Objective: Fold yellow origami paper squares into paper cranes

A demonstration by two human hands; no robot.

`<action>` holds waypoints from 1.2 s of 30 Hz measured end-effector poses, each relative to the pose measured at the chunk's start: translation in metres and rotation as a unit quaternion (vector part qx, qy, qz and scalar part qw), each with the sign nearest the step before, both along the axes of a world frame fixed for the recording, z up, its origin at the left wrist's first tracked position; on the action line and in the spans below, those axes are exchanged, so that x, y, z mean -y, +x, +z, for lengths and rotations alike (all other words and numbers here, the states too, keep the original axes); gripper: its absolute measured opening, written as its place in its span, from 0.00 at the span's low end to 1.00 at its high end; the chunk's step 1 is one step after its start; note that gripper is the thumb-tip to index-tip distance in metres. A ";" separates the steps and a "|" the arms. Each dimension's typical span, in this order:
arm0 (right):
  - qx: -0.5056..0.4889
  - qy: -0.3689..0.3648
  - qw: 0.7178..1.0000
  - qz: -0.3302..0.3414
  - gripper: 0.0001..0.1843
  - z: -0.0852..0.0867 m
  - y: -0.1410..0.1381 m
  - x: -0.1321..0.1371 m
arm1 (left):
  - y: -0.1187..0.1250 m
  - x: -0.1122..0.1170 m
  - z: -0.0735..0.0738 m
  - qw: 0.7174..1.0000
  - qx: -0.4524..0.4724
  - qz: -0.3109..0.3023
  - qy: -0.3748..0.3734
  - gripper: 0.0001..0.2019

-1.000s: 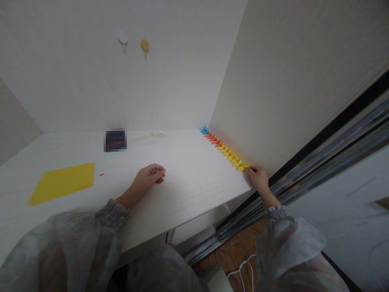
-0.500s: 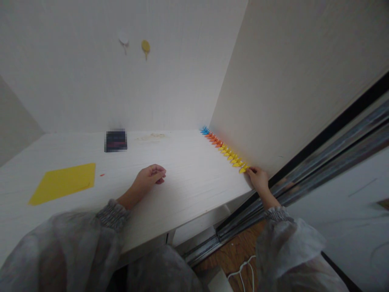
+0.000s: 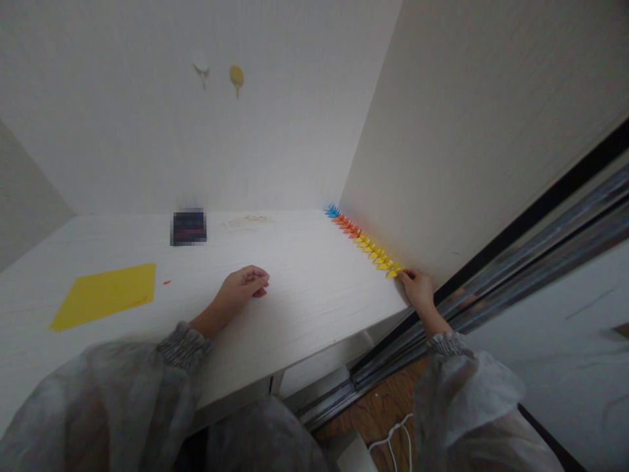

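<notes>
Yellow folded paper (image 3: 392, 273), just left of the right hand (image 3: 417, 289), pinched by it

Pale rear wall (image 3: 295, 131) meeting a beige-grey side wall (image 3: 472, 131) at right; viewing remotely, I see their corner above a white desk (image 3: 304, 328) with faint grain. A dark strip (image 3: 515, 226) edges the side wall beside a diagonal metallic frame (image 3: 540, 239). Below, I note brown wood-patterned floor (image 3: 383, 406). Lighting is dim.
</notes>
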State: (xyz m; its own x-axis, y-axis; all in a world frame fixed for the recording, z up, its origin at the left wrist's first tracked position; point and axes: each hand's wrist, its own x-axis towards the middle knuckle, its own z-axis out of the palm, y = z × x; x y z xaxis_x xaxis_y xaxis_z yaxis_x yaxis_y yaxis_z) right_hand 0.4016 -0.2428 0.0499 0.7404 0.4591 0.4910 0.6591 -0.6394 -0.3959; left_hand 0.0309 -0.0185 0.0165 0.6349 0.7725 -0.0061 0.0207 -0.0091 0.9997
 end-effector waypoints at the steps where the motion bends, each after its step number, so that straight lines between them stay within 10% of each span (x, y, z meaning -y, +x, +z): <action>1: -0.001 0.002 1.000 0.000 0.19 0.000 0.000 0.000 | 0.000 0.000 0.001 1.000 0.001 0.000 0.001 0.11; 16: 0.070 0.091 0.992 0.043 0.19 0.026 -0.031 -0.021 | -0.001 0.001 0.002 1.000 0.005 0.015 0.023 0.11; 28: 0.040 0.081 0.909 0.407 0.09 0.007 -0.213 -0.204 | -0.010 -0.007 -0.005 0.990 0.043 0.133 0.020 0.13; 36: 0.013 0.070 0.854 0.515 0.09 -0.009 -0.275 -0.238 | -0.036 -0.017 -0.015 0.969 -0.024 0.220 0.109 0.12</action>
State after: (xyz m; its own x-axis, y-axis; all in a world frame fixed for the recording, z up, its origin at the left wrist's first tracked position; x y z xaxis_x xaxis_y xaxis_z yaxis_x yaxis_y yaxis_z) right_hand 0.1262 -0.0052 0.0409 -0.0326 0.7958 0.6046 0.8529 0.3375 -0.3983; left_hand -0.0051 -0.0011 0.0013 0.2465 0.9546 0.1671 0.1172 -0.2005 0.9727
